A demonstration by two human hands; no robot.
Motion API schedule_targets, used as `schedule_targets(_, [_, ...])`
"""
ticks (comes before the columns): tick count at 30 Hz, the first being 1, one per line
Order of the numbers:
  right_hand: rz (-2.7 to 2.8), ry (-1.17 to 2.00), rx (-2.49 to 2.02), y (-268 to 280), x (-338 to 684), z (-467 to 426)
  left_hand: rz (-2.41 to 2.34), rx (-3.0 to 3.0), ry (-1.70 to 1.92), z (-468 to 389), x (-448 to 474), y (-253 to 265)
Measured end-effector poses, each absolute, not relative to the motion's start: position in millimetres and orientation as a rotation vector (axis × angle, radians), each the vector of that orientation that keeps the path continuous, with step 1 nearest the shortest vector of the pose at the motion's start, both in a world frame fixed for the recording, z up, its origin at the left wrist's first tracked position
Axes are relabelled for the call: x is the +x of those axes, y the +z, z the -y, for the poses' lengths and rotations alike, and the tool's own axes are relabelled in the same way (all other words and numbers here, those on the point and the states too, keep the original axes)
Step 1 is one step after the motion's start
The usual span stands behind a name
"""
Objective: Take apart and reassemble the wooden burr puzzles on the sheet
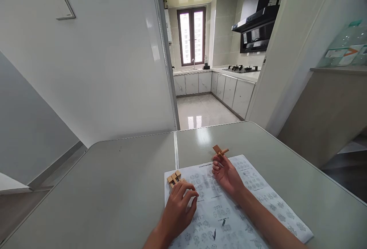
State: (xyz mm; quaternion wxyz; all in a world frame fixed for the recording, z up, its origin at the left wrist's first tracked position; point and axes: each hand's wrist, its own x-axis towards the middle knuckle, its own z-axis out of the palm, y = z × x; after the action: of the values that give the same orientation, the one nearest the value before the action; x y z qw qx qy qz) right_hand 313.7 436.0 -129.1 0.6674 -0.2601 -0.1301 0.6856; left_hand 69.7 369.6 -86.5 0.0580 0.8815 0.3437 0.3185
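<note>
My right hand (226,174) is turned palm up with its fingers curled. At its fingertips are light wooden puzzle pieces (220,150), a flat one and a thin stick-like one crossing it. My left hand (181,205) is bent over the paper, thumb and fingers curved with a gap between them. Just beyond its knuckles lies a small cluster of notched wooden blocks (174,177), partly hidden by the hand; whether the fingers touch it I cannot tell. Under both hands is a printed instruction sheet (213,203) with rows of small diagrams.
The grey-green table (114,195) has a pale seam (176,149) running away from me. Two small dark marks or slivers (214,234) show on the sheet's near part. Past the table is a kitchen with a gas hob (242,68). Large water bottles (345,46) stand on a right-hand ledge.
</note>
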Motion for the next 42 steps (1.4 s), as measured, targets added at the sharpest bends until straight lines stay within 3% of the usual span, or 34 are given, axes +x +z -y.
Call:
schedule_targets(16, [0.645, 1.476, -0.820, -116, 299, -423, -1.001, 2.654, 0.998, -370, 71, -84])
schedule_targets(31, [1.808, 0.664, -1.058, -113, 275, -388, -1.152, 2.031, 1.106, -370, 68, -88])
schedule_targets(42, [2.114, 0.540, -0.991, -108, 272, -380, -0.909, 1.705, 1.007, -374, 63, -89])
